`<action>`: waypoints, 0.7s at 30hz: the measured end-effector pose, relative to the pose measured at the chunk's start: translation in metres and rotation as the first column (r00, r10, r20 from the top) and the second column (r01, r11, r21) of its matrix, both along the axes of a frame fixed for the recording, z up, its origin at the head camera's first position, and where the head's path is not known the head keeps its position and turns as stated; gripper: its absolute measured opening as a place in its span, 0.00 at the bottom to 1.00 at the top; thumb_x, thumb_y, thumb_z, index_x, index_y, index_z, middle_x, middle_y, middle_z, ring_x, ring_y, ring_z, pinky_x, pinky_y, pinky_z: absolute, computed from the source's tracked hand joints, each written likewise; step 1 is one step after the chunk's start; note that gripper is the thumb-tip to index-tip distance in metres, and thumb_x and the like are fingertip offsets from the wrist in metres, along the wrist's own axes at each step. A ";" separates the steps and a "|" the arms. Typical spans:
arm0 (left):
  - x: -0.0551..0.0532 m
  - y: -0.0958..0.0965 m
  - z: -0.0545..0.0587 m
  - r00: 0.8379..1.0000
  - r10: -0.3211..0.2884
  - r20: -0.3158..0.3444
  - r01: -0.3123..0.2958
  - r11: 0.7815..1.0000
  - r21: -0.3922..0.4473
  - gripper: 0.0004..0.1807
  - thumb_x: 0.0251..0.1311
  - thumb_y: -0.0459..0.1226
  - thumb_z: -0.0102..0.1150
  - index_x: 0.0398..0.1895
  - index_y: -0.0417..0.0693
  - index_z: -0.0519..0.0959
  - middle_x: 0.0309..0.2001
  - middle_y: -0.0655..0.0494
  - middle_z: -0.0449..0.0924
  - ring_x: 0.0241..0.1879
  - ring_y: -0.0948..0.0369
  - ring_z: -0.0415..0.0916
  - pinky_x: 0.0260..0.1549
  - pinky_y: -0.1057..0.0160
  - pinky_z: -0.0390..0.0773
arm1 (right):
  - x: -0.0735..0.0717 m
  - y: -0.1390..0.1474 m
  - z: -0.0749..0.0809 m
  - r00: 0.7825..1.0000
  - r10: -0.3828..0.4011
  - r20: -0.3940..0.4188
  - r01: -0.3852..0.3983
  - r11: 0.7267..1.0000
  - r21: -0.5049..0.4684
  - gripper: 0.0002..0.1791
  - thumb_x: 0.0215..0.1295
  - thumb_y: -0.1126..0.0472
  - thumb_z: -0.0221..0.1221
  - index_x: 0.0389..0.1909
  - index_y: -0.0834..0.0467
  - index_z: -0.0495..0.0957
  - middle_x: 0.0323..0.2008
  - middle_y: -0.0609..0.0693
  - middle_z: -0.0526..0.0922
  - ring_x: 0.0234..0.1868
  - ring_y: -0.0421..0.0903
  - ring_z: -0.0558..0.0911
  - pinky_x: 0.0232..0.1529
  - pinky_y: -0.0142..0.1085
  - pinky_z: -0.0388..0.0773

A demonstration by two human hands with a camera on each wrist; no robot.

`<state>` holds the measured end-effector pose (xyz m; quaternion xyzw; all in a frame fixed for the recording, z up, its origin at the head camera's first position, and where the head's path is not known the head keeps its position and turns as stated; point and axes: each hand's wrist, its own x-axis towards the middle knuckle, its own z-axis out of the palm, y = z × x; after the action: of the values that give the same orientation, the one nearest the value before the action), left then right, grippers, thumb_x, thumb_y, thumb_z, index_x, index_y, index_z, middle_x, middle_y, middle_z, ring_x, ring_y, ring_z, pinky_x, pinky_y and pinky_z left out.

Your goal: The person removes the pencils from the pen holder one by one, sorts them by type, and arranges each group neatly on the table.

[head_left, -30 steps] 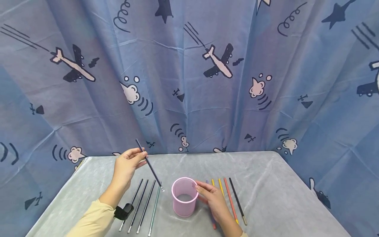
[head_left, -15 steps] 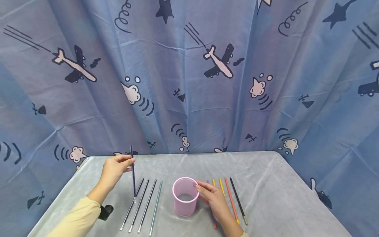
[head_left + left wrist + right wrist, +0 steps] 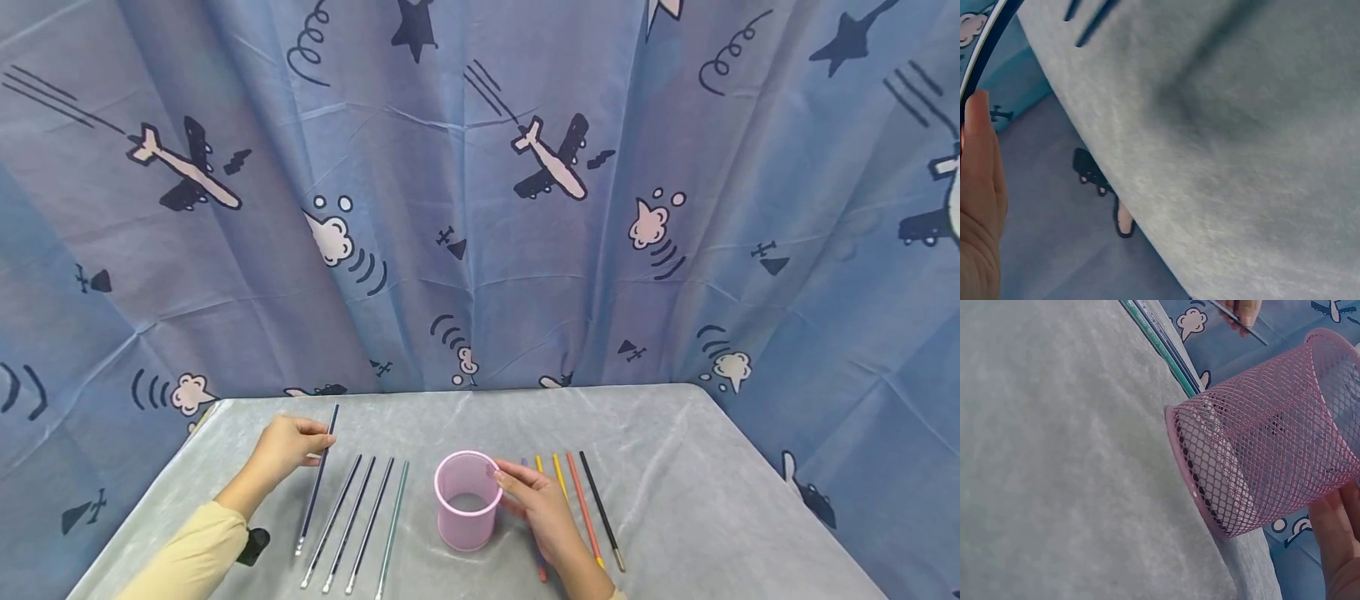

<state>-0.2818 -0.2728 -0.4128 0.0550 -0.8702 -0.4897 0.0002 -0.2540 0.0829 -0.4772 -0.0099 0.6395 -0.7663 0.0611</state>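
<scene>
My left hand (image 3: 285, 447) pinches a dark blue pencil (image 3: 313, 496) near its upper end. The pencil slants, its pale eraser end low over the cloth, left of a row of similar dark pencils (image 3: 348, 523). In the left wrist view, part of that pencil (image 3: 988, 47) shows above the thumb. A pink mesh pen holder (image 3: 467, 531) stands upright at the middle, with bare cloth visible through its mouth. My right hand (image 3: 546, 510) holds the holder's right side at the rim, and in the right wrist view fingers touch the mesh (image 3: 1266, 444).
Beside the dark row lies a green pencil (image 3: 393, 525). Right of the holder lie yellow (image 3: 561, 473), red (image 3: 585, 504) and black (image 3: 602, 508) pencils, plus a purple one (image 3: 541, 562) partly under my right hand. Grey cloth (image 3: 697, 500) covers the table; a patterned curtain (image 3: 480, 250) hangs behind.
My left hand has moved left and down with the pencil, from near the holder to the left of the dark row. The pencil's tilt has changed. My right hand and the holder stay put.
</scene>
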 end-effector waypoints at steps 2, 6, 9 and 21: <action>-0.001 -0.001 -0.003 1.000 -0.006 0.020 0.006 1.000 -0.016 0.17 0.61 0.28 0.63 0.47 0.20 0.79 0.39 0.36 0.87 0.34 0.58 0.85 0.31 0.62 0.89 | 0.000 0.000 0.000 1.000 0.001 0.000 -0.001 1.000 0.001 0.25 0.65 0.62 0.63 0.59 0.73 0.74 0.46 0.46 0.88 0.45 0.32 0.84 0.54 0.35 0.85; -0.002 -0.003 -0.012 0.998 -0.016 0.055 0.021 0.996 -0.091 0.14 0.59 0.28 0.64 0.44 0.22 0.81 0.31 0.43 0.87 0.27 0.63 0.81 0.26 0.65 0.88 | -0.001 -0.001 0.000 1.000 -0.003 0.003 0.003 1.000 -0.001 0.25 0.65 0.63 0.63 0.58 0.74 0.74 0.46 0.45 0.88 0.45 0.32 0.84 0.53 0.34 0.86; -0.003 -0.003 -0.020 0.998 -0.019 0.057 0.028 0.988 -0.154 0.12 0.57 0.28 0.66 0.40 0.23 0.82 0.23 0.51 0.84 0.19 0.67 0.77 0.21 0.67 0.85 | -0.001 -0.001 0.000 1.000 -0.009 0.004 0.009 1.000 -0.005 0.24 0.65 0.63 0.63 0.58 0.73 0.75 0.45 0.45 0.88 0.45 0.32 0.84 0.53 0.34 0.86; -0.004 -0.002 -0.046 0.997 0.017 0.076 0.001 0.975 -0.224 0.06 0.52 0.27 0.69 0.30 0.28 0.84 0.14 0.58 0.75 0.12 0.68 0.72 0.14 0.70 0.80 | 0.000 -0.001 0.001 1.000 -0.024 -0.003 0.024 1.000 0.020 0.24 0.65 0.63 0.63 0.58 0.73 0.76 0.46 0.47 0.88 0.44 0.33 0.84 0.52 0.34 0.86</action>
<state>-0.2862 -0.2744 -0.4585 0.0770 -0.9189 -0.3861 -0.0254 -0.2537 0.0816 -0.4760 -0.0027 0.6472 -0.7606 0.0513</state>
